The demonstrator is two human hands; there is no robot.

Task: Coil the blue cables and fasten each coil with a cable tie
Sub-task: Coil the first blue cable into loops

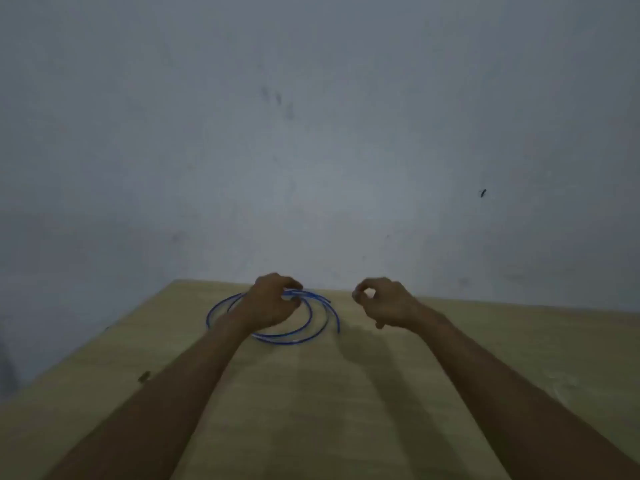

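Note:
A thin blue cable (313, 322) lies in loose loops on the wooden table (311, 393), near its far edge. My left hand (273, 303) is over the coil and pinches its far strands between thumb and fingers. My right hand (381, 301) hovers to the right of the coil, apart from it, with thumb and forefinger curled into a small ring. Whether it pinches anything is too dim and small to tell. No cable tie is visible.
A grey wall (311, 133) rises directly behind the table's far edge. The table's left edge runs diagonally down to the left, with a small dark mark (143, 376) near it. Bare wood lies between my forearms.

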